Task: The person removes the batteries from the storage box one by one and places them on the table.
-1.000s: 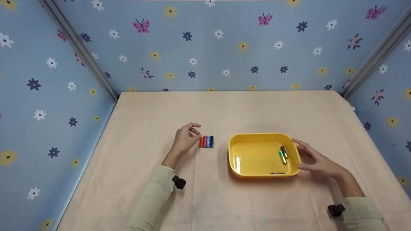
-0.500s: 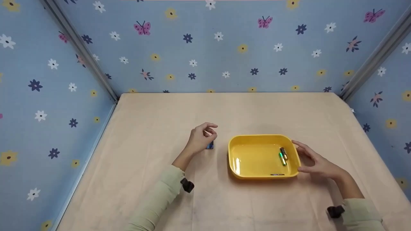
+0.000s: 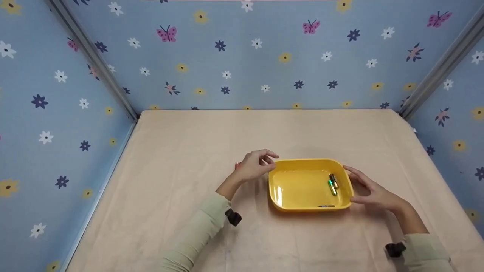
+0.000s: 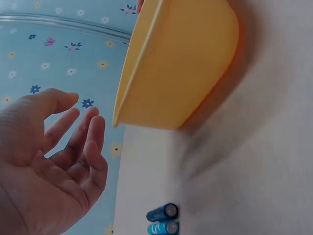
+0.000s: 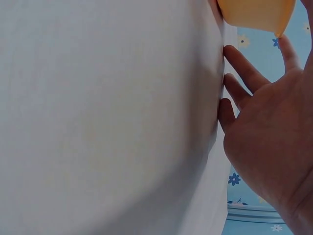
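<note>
1. Your left hand is at mid-frame in the head view, over the counter, beside the left end of the yellow tray. Its grip is slack – fingers loosely bent, thumb apart from them, nothing held.
2. Your right hand, right of centre, has its grip spread wide, fingertips touching the tray's right end, not clasping it.
3. A red battery peeks out behind your left wrist; a dark blue battery and a light blue battery lie side by side at the lower middle of the left wrist view.
4. Inside the tray, toward its right – a dark-and-gold battery beside a green battery, plus a dark strip, mostly hidden, by the near wall.
</note>
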Action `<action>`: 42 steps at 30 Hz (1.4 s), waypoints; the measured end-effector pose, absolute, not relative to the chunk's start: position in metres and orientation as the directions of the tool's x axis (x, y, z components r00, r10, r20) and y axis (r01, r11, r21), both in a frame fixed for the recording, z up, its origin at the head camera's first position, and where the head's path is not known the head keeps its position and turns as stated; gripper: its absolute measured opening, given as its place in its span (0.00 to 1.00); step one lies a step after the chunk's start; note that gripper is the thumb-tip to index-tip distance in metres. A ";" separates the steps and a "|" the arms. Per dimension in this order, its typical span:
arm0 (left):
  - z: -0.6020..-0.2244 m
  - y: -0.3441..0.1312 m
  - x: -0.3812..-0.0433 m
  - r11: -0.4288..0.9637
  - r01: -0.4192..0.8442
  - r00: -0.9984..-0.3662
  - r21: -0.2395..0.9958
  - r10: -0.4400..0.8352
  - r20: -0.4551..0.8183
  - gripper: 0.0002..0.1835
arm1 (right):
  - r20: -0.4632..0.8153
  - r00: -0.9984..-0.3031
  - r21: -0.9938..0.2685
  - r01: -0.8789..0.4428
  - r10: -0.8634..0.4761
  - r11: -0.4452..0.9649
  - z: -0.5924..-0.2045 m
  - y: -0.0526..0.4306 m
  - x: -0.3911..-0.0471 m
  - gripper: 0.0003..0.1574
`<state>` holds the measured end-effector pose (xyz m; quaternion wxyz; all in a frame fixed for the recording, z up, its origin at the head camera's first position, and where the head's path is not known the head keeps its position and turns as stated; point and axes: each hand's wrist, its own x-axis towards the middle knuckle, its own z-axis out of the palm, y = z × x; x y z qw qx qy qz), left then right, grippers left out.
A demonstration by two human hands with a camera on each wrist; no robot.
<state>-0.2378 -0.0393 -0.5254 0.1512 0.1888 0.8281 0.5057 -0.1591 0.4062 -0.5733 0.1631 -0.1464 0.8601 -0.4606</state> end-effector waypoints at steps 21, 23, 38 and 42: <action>-0.521 0.043 -0.238 0.488 0.251 -0.689 0.836 0.697 -0.200 0.23 | -0.150 -0.900 -0.841 -0.102 -0.410 0.532 -0.572 0.405 -0.159 0.62; -0.519 0.048 -0.239 0.492 0.227 -0.643 0.841 0.724 -0.250 0.25 | -0.157 -0.901 -0.840 -0.094 -0.405 0.534 -0.572 0.405 -0.159 0.62; -0.533 0.080 -0.251 0.509 0.080 -0.376 0.857 0.812 -0.447 0.32 | -0.179 -0.904 -0.830 -0.073 -0.389 0.553 -0.570 0.405 -0.159 0.63; -0.538 0.084 -0.250 0.531 0.089 -0.341 0.843 0.811 -0.475 0.33 | -0.169 -0.902 -0.832 -0.085 -0.397 0.548 -0.573 0.405 -0.160 0.63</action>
